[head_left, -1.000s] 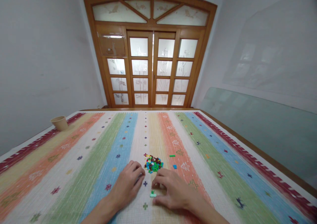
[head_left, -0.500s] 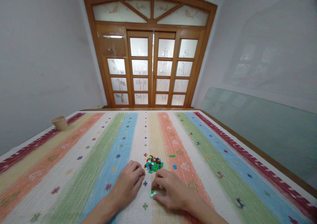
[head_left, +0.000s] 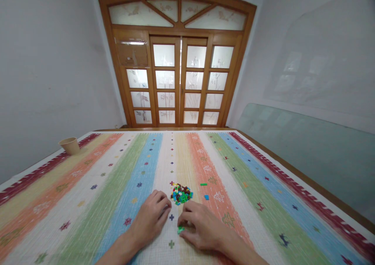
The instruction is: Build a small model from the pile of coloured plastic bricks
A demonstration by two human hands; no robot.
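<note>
A small heap of tiny coloured building bricks (head_left: 181, 193) lies on the striped cloth (head_left: 117, 179), just beyond my hands. My right hand (head_left: 202, 226) rests on the cloth with its fingers curled, thumb and fingertips pinching a small green brick piece (head_left: 180, 230). My left hand (head_left: 152, 216) lies beside it with curled fingers, knuckles close to the heap; what it holds, if anything, is hidden. Two loose bricks, a green one (head_left: 203, 184) and a blue one (head_left: 206, 197), lie right of the heap.
A paper cup (head_left: 69, 145) stands at the table's far left edge. A wooden door with frosted panes (head_left: 178, 81) fills the far wall. A glass sheet (head_left: 307, 144) leans against the right wall beside the table edge.
My right hand has closed its fingers over the green brick piece and shifted slightly left. The left hand has stayed in place.
</note>
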